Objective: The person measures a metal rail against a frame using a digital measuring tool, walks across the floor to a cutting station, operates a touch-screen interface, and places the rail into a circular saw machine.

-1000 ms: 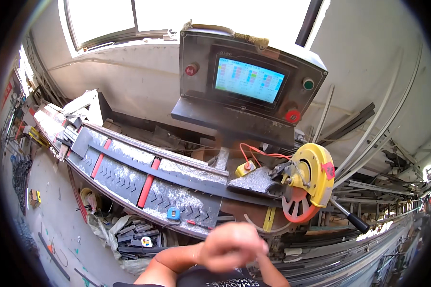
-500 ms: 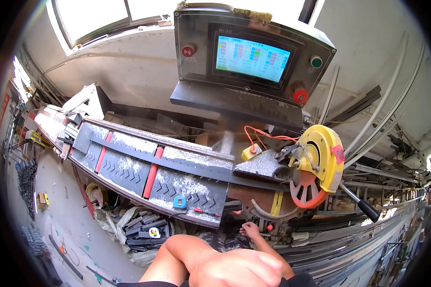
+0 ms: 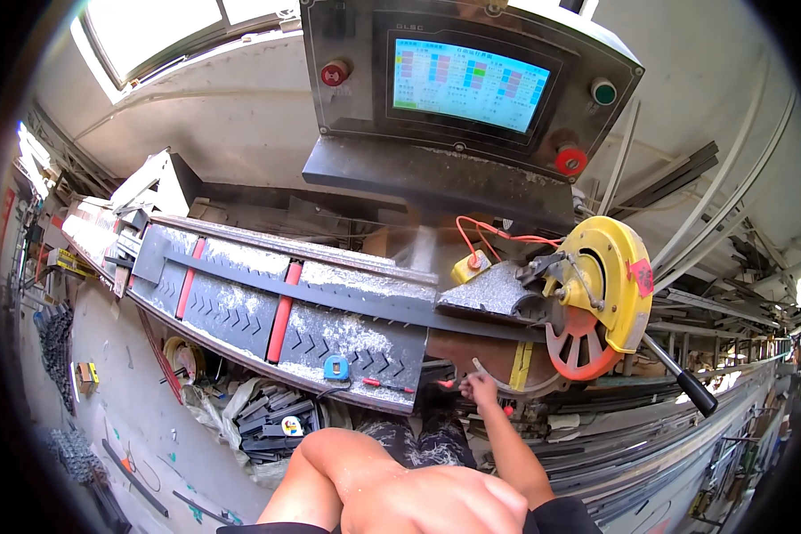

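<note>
My right hand [image 3: 481, 390] is over the front edge of the brown saw table, its fingers curled. It overlaps the near end of the grey curved scale [image 3: 529, 392] and is close to a red knob [image 3: 508, 411]; what the fingers hold, if anything, is hidden. Folded across the bottom of the view, my left arm comes very near the camera; my left hand [image 3: 485, 503] shows only as a large pale shape, its fingers unclear. Beyond the right hand stands a cut-off saw with a yellow guard [image 3: 627, 280]. A long dark bar [image 3: 365, 305] runs along the bed toward it.
A blue tape measure [image 3: 335, 368] and a red-and-black slim tool [image 3: 387, 385] lie on the powdery feed bed [image 3: 267, 343]. A control box with a lit screen [image 3: 472, 84] overhangs the back. The saw's black handle [image 3: 696, 392] juts right. Below are sacked offcuts [image 3: 271, 418].
My right hand has risen and moved slightly right, from below the saw table's front edge to over it. The view has shifted a little; the bed and saw look unchanged.
</note>
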`<action>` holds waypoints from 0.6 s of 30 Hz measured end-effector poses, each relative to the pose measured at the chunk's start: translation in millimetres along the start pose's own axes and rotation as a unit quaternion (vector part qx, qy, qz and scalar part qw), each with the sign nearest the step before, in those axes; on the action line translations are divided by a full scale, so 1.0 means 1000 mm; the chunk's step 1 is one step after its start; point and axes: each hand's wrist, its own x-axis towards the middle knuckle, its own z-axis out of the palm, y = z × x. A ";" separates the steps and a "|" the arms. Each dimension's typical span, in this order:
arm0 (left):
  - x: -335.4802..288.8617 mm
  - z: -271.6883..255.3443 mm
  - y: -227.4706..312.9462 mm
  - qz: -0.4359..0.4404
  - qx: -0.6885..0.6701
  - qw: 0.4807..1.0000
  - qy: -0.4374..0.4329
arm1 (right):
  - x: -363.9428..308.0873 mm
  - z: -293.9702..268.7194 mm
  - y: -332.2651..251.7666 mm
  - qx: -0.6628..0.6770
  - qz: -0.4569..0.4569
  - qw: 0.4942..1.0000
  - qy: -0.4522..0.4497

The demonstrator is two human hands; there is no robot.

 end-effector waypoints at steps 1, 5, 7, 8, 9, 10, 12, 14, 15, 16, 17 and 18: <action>0.005 -0.009 0.000 -0.005 0.008 1.000 -0.027 | 0.006 -0.001 -0.008 0.012 -0.018 1.000 0.017; -0.033 -0.081 0.012 -0.221 0.305 0.923 -0.079 | 0.029 0.002 -0.035 0.159 0.002 0.984 0.079; -0.069 -0.126 -0.009 -0.370 0.531 0.758 0.084 | 0.041 -0.005 -0.048 0.219 0.010 0.972 0.086; -0.099 -0.169 -0.022 -0.377 0.608 0.691 0.099 | 0.045 -0.002 -0.057 0.229 0.012 0.969 0.096; -0.128 -0.209 -0.027 -0.389 0.707 0.588 0.059 | 0.047 0.001 -0.064 0.237 0.015 0.966 0.102; -0.163 -0.248 -0.027 -0.394 0.785 0.477 0.004 | 0.048 0.007 -0.072 0.240 0.019 0.965 0.104; -0.207 -0.293 -0.032 -0.486 0.803 0.342 -0.052 | 0.051 0.009 -0.086 0.238 0.063 0.965 0.086; -0.233 -0.312 -0.033 -0.453 0.821 0.340 -0.076 | 0.054 0.018 -0.090 0.253 0.033 0.962 0.095; -0.245 -0.320 -0.036 -0.427 0.836 0.329 -0.102 | 0.061 0.021 -0.090 0.270 0.014 0.958 0.100; -0.255 -0.328 -0.042 -0.449 0.831 0.308 -0.110 | 0.067 0.021 -0.083 0.282 -0.002 0.956 0.079; -0.267 -0.336 -0.052 -0.457 0.827 0.301 -0.126 | 0.080 0.016 -0.070 0.331 -0.012 0.941 0.065; -0.285 -0.349 -0.059 -0.429 0.848 0.273 -0.148 | 0.089 0.018 -0.064 0.347 -0.018 0.935 0.078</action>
